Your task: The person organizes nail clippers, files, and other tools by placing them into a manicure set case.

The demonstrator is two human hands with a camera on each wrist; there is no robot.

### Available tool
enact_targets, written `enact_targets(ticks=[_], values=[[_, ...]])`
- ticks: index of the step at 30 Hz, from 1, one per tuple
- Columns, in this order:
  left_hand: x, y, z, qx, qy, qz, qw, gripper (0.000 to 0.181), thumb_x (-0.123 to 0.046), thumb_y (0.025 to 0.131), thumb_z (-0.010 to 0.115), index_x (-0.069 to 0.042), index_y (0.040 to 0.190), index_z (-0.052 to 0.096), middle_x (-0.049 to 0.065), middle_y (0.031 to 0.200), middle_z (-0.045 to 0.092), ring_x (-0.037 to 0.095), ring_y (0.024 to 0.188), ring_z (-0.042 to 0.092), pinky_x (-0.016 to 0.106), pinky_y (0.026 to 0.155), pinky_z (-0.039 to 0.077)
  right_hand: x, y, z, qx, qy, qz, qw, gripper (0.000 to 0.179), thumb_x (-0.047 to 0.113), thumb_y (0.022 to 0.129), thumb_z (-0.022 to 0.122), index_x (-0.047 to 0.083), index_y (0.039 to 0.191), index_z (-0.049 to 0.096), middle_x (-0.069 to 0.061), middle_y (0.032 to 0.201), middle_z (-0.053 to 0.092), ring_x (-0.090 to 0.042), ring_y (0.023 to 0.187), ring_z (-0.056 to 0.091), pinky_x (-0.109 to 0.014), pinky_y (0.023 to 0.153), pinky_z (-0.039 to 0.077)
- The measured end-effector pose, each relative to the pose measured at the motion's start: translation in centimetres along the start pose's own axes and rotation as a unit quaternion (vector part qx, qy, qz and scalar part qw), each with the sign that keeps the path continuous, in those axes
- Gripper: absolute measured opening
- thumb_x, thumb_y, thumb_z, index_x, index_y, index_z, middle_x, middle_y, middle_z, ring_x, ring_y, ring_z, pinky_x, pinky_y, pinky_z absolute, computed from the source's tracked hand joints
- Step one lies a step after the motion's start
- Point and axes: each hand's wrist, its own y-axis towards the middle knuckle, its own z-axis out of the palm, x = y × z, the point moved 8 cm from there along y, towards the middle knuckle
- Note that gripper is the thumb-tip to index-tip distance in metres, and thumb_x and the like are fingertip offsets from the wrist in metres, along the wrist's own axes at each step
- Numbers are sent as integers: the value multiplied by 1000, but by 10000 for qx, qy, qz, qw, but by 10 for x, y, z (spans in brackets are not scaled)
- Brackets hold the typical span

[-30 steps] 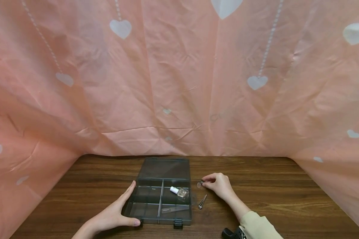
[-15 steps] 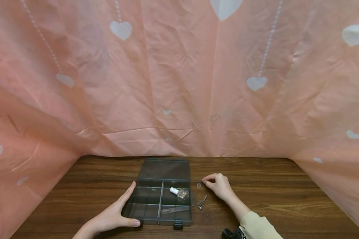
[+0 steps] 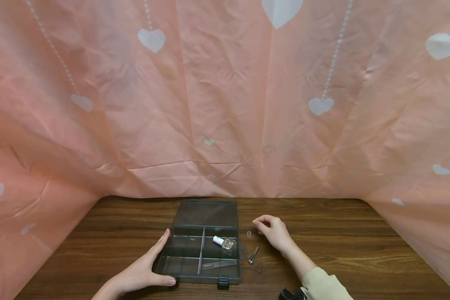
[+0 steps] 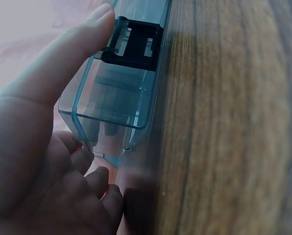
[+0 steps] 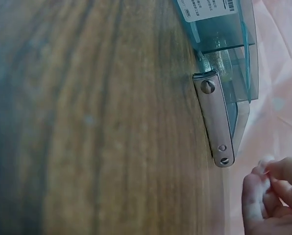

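My left hand holds the left side of a transparent grey divided box, its lid raised at the back. In the left wrist view the thumb lies by the black latch and the fingers curl beside the wall. My right hand is slightly above the table, right of the box, thumb and index fingertips together; a small, pale, see-through piece seems pinched there, partly hidden. Below the fingertips lies a small clear oval piece. Nearer me is a metal nail clipper.
Inside the box, a white-capped nail polish bottle lies in the back right compartment, and a slim flat tool in the front right one. A pink heart-patterned curtain surrounds the wooden table at the back and sides.
My right hand's fingertips have lifted a little from the table beside the clear oval piece. The left hand and the box have stayed in place.
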Motion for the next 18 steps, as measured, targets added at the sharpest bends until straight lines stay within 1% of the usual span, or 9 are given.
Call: enact_targets(ticks=[3, 6, 9, 13, 14, 18], values=[[0, 0, 0, 4, -21, 16, 10000, 113, -35, 79, 78, -11, 154, -2, 11, 159, -6, 35, 141, -2, 65, 103, 10, 6, -2, 3, 117, 464, 35, 9988, 14, 10, 91, 65, -4, 93, 69, -10, 86, 68, -23, 77, 65, -33, 71, 53], [0, 0, 0, 4, -6, 0, 10000, 113, -35, 79, 78, -11, 154, -2, 11, 159, -6, 34, 141, -2, 64, 103, 11, 16, -5, 7, 283, 790, 30, 9965, 17, 10, 92, 64, -6, 96, 67, -12, 88, 66, -27, 81, 64, -35, 74, 53], [0, 1, 0, 12, -36, 11, 10000, 113, -34, 79, 78, -11, 154, -2, 11, 159, -6, 35, 141, -2, 65, 104, 10, 26, -8, 14, 519, 1156, 62, 9919, 21, 11, 93, 63, -8, 100, 65, -14, 88, 64, -27, 81, 63, -37, 75, 52], [0, 2, 1, 42, -106, 24, 9999, 113, -33, 79, 78, -11, 154, -3, 12, 159, -7, 36, 141, -4, 66, 104, 9, 39, -10, 26, 860, 1626, 169, 9828, 26, 14, 94, 62, -10, 103, 64, -13, 87, 64, -23, 78, 61, -35, 71, 50], [0, 2, 0, 41, -119, 29, 9999, 113, -33, 79, 78, -11, 154, -3, 12, 159, -7, 36, 141, -4, 66, 104, 9, 43, -11, 30, 919, 1694, 173, 9811, 27, 16, 94, 62, -9, 103, 64, -12, 87, 64, -23, 78, 61, -34, 71, 50], [0, 3, 0, 23, -103, 31, 9999, 113, -34, 79, 79, -11, 154, -2, 12, 159, -7, 36, 141, -3, 66, 104, 9, 60, -11, 44, 1139, 1787, -49, 9773, 27, 16, 93, 63, -10, 102, 64, -11, 86, 64, -24, 80, 62, -29, 72, 50]])
